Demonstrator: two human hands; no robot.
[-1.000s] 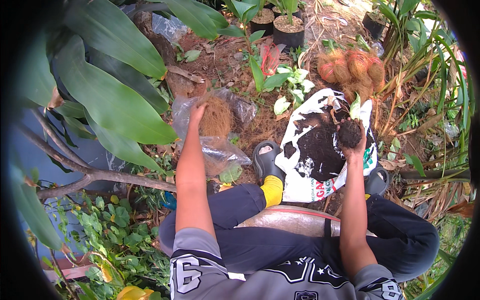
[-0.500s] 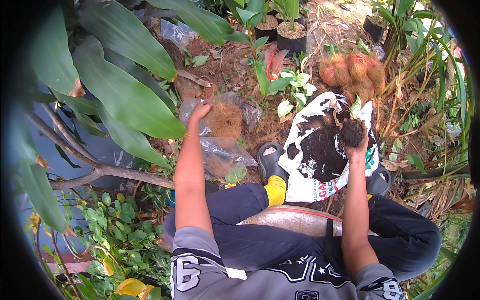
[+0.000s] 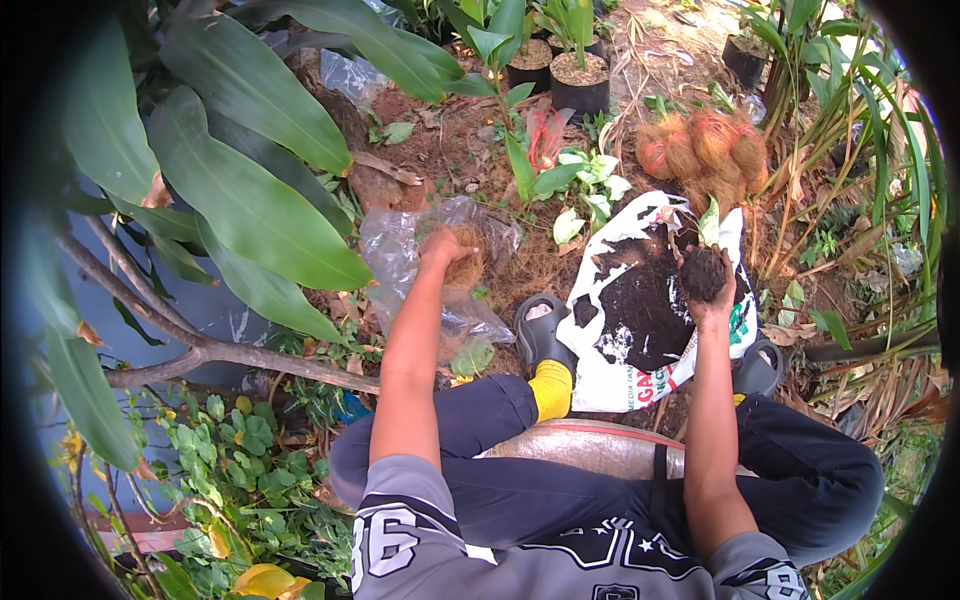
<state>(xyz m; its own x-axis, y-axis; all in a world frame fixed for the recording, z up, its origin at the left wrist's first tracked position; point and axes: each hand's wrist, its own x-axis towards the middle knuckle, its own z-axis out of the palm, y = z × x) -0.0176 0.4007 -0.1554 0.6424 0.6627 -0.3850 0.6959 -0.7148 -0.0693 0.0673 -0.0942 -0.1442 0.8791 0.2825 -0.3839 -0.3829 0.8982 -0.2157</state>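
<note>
My right hand [image 3: 712,306] is closed around a ball of dark soil [image 3: 703,273] from which a small pale-green leafy cutting [image 3: 709,222] rises. It is held over the right side of a torn-open white sack [image 3: 598,372] of black potting soil [image 3: 640,300]. My left hand [image 3: 441,246] reaches into a clear plastic bag [image 3: 390,240] and its fingers curl into loose brown coconut fibre [image 3: 466,262]. The fingertips are partly hidden in the fibre.
Several fibre-wrapped balls tied with red string [image 3: 712,140] lie beyond the sack. Potted plants [image 3: 580,85] in black pots stand at the back. Broad leaves [image 3: 260,230] and a branch [image 3: 250,358] crowd the left. A filled sack [image 3: 590,445] lies by my legs.
My left hand has moved right and slightly nearer, from the plastic bag's edge onto the coconut fibre. My right hand still holds the soil ball in nearly the same place.
</note>
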